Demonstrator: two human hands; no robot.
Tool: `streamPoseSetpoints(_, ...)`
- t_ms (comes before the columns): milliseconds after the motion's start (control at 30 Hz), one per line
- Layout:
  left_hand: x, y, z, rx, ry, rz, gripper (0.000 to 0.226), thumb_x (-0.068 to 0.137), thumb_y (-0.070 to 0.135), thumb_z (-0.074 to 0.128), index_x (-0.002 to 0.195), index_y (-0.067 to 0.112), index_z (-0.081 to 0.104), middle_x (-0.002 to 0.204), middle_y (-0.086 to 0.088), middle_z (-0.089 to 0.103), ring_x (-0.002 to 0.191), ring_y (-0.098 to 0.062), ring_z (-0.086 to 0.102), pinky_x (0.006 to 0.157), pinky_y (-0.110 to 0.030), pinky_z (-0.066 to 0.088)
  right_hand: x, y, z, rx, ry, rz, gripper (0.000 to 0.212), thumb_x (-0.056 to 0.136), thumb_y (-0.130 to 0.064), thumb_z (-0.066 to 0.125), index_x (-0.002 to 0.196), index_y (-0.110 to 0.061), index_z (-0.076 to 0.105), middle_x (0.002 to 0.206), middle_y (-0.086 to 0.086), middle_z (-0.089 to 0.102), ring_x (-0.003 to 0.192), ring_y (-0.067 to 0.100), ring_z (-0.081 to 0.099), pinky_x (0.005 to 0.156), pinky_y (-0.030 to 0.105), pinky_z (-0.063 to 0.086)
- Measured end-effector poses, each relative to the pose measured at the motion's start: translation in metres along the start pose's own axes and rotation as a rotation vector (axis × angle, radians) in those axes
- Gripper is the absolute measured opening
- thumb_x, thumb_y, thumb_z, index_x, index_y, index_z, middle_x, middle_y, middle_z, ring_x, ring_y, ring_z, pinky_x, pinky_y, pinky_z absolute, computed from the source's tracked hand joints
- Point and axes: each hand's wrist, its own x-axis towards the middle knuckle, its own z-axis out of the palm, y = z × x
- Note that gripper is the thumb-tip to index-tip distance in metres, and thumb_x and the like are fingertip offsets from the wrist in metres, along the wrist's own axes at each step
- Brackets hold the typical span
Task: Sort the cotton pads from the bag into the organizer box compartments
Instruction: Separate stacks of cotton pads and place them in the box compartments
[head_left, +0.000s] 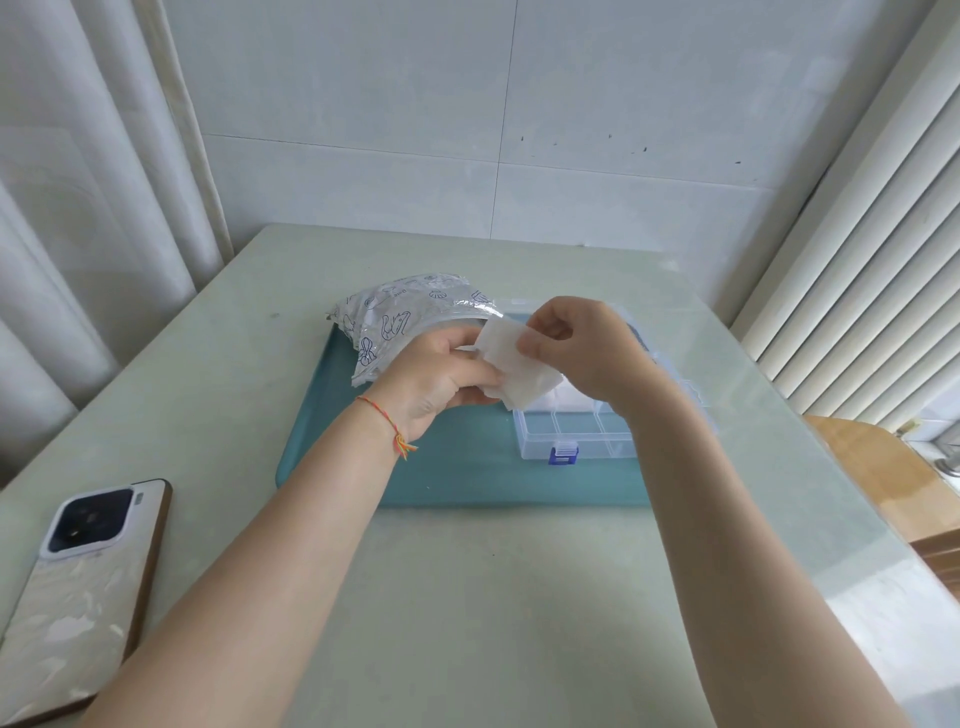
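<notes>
Both hands were up over the teal tray (332, 457), working a small bunch of white cotton pads (514, 371) between them. The left hand (441, 374) had its fingers curled round the lower edge of the bunch, and the right hand (576, 348) pinched the upper corner of the top pad between thumb and forefinger, as though peeling one sheet away from the rest.

The printed plastic bag (400, 317) lay on the far left part of the tray, just behind the left hand, plump enough to suggest plenty of pads remained inside. The clear organizer box (576, 439) sat on the right part of the tray with its blue latch facing the person; its lid seemed to be open toward the back, though the right forearm hid most of it. The near-row compartments that showed looked empty. Something white filled a compartment directly under the hands, probably pads already placed, but the view was too blocked to be sure.

As a judgement, the sorting was in an early stretch: at most one compartment started, the visible near ones unfilled, and most of the bag's contents to go. A phone (88, 587) lay at the left edge of the table (493, 597)
</notes>
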Motion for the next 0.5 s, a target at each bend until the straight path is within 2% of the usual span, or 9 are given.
streamPoseSetpoints(100,0.0,0.0,0.001,-0.016,-0.013,-0.015,0.042,0.082,-0.016,0.063,0.119,0.004,0.063,0.097,-0.016,0.068,0.078,-0.022,0.068,0.071,-0.028,0.06,0.002,0.001,0.003,-0.022,0.041,-0.017,0.004,0.089,-0.017,0.068,0.092,-0.014,0.067,0.082,-0.004,0.064,0.075,0.014,0.056,0.064,0.02,0.043)
streamPoseSetpoints(167,0.0,0.0,0.003,-0.031,0.029,-0.023,0.042,0.08,-0.019,0.063,0.115,0.004,0.062,0.095,-0.017,0.068,0.078,-0.024,0.067,0.068,-0.026,0.06,0.003,0.001,0.005,-0.023,0.088,-0.024,0.006,0.089,-0.016,0.067,0.095,-0.014,0.067,0.082,-0.005,0.063,0.076,0.014,0.055,0.063,0.019,0.042)
streamPoseSetpoints(267,0.002,-0.001,0.003,-0.058,0.129,-0.028,0.042,0.079,-0.02,0.063,0.115,0.002,0.062,0.096,-0.018,0.066,0.072,-0.023,0.066,0.063,-0.024,0.059,0.006,0.002,0.002,0.054,0.263,0.019,0.017,0.092,-0.012,0.06,0.108,-0.016,0.066,0.081,-0.006,0.062,0.068,0.01,0.054,0.058,0.015,0.041)
streamPoseSetpoints(333,0.005,-0.002,0.0,-0.09,0.216,-0.009,0.04,0.079,-0.019,0.063,0.114,0.001,0.063,0.094,-0.015,0.066,0.071,-0.023,0.067,0.064,-0.024,0.059,0.006,0.001,-0.005,0.267,0.32,0.09,0.021,0.094,-0.008,0.054,0.107,-0.017,0.068,0.083,-0.004,0.064,0.067,0.01,0.055,0.058,0.014,0.043)
streamPoseSetpoints(433,0.007,0.0,0.0,-0.161,0.305,0.031,0.026,0.08,-0.018,0.061,0.098,0.0,0.066,0.084,-0.011,0.067,0.072,-0.022,0.067,0.07,-0.029,0.061,0.003,-0.005,-0.01,0.777,0.214,0.212,0.02,0.095,0.001,0.05,0.088,-0.011,0.064,0.081,0.005,0.063,0.071,0.017,0.057,0.06,0.021,0.049)
streamPoseSetpoints(500,0.006,0.002,0.003,-0.215,0.329,0.053,0.019,0.081,-0.018,0.059,0.089,-0.001,0.065,0.075,-0.01,0.066,0.063,-0.017,0.066,0.066,-0.027,0.06,0.002,-0.01,-0.007,0.923,0.174,0.305,0.016,0.093,0.002,0.053,0.083,-0.007,0.061,0.079,0.009,0.061,0.07,0.02,0.057,0.058,0.026,0.049)
